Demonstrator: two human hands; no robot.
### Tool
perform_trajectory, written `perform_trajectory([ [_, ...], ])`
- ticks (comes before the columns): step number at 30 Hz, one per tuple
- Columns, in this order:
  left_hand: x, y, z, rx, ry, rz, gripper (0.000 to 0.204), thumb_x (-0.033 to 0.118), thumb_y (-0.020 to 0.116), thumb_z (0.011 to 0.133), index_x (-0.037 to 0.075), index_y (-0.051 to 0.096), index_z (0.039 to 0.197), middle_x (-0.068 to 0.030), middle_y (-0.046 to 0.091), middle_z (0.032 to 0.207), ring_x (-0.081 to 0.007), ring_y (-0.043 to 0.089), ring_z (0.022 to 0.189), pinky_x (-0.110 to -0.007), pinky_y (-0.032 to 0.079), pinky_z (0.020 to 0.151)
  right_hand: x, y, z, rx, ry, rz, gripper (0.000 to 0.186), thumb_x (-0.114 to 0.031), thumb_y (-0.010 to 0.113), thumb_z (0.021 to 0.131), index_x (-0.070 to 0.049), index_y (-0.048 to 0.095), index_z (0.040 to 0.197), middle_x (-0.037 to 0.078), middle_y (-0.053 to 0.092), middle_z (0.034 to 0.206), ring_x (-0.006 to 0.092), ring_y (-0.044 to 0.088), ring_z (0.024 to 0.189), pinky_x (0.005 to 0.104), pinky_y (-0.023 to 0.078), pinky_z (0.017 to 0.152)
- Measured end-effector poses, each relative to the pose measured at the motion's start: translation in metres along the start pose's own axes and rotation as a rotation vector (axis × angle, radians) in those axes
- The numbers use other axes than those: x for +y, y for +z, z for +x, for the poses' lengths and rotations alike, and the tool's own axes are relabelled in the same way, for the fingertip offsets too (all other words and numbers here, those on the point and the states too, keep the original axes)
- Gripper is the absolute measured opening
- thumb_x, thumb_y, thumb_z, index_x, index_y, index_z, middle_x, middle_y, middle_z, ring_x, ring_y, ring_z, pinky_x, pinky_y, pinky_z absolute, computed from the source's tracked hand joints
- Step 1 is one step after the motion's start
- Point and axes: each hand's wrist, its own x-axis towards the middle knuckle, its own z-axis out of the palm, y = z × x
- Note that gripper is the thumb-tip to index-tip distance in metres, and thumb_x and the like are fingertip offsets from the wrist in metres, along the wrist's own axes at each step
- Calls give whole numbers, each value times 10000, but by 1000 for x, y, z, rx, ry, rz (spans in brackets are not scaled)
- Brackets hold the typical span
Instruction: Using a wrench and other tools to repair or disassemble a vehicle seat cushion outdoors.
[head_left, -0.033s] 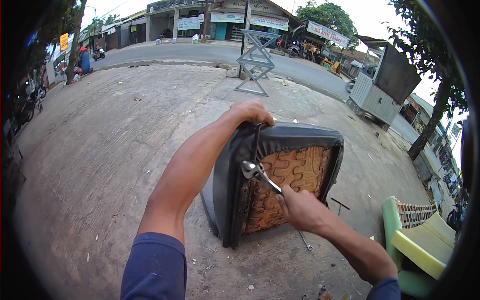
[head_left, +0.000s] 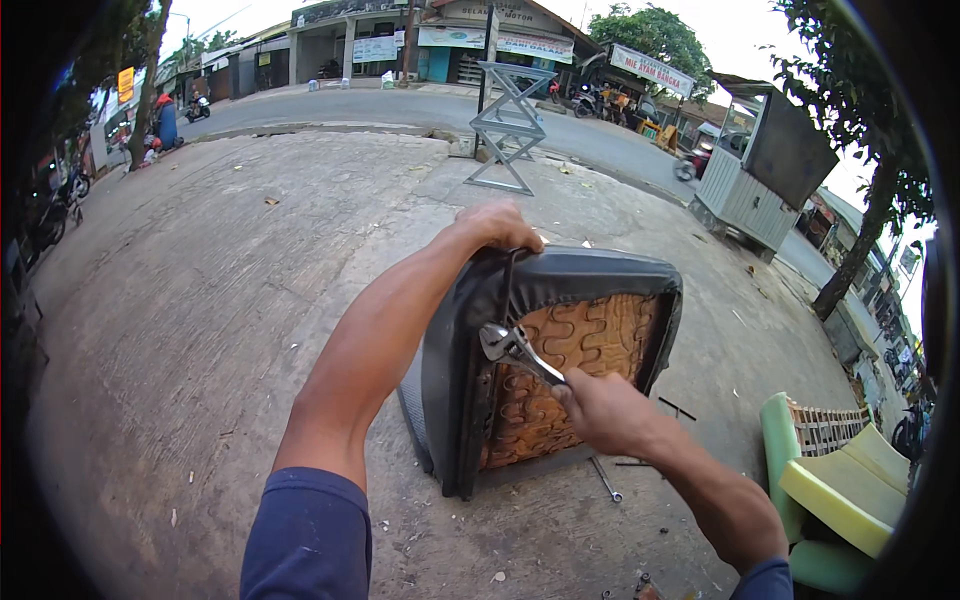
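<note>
A black-covered vehicle seat cushion [head_left: 610,266] stands on its edge, its underside of wavy springs and brown backing [head_left: 570,345] facing me. My left hand [head_left: 500,226] is closed over its top left corner, the fingertips partly hidden. A thin dark rod [head_left: 510,280] runs down from beside that hand along the cushion's edge. In my right hand [head_left: 612,412] is the handle of a shiny adjustable wrench [head_left: 520,350]. The wrench's head lies against the cushion's left frame edge, beside the rod's lower end; whether its jaws grip anything cannot be told.
On the concrete right of the cushion lie a combination wrench [head_left: 607,480] and a dark bar [head_left: 677,408]. Yellow foam pieces [head_left: 840,500] are at the lower right. Farther off stand a grey metal scissor-shaped stand [head_left: 508,130], a kiosk [head_left: 750,190] and a road.
The view has shifted slightly. A red motorbike now shows beside the kiosk. Both hands keep their places on the cushion and the adjustable wrench.
</note>
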Motion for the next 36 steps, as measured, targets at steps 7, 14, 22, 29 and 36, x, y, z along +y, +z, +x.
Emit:
perform_trajectory([
  [7,-5,-1,0,49,27,-19,652,570,785,716,-2,782,1029,-220,745,1076,-354,706,1008,-431,538,851,-11,19,-2,-42,63,49,328,-284,452,1088,25,534,1014,224,631,663,396,669,599,485,501,552],
  [14,-15,-2,-8,8,-52,-36,670,581,787,698,78,768,1140,-142,727,1213,-343,674,1147,-447,526,939,-16,32,-2,6,99,127,343,-309,447,1089,20,523,1028,253,624,662,452,658,611,530,489,566],
  [22,6,5,9,-14,-8,61,623,561,752,729,109,764,1157,-164,727,1195,-342,695,1095,-432,543,921,-8,34,-6,-64,189,264,352,-328,435,1093,18,486,1051,280,635,692,463,668,648,550,483,581],
  [29,-51,14,12,111,8,-153,528,466,739,806,5,790,1057,-130,767,926,-222,711,831,-363,535,827,34,141,-110,-45,354,403,394,-415,437,1066,-52,585,1101,278,689,821,520,663,812,607,501,728],
  [36,-21,17,-12,-11,-46,-449,566,499,712,853,-29,768,1050,-132,743,929,-235,697,812,-350,534,796,118,316,-311,-175,955,607,561,-559,454,1016,-80,748,1023,256,713,948,468,686,875,531,531,782],
])
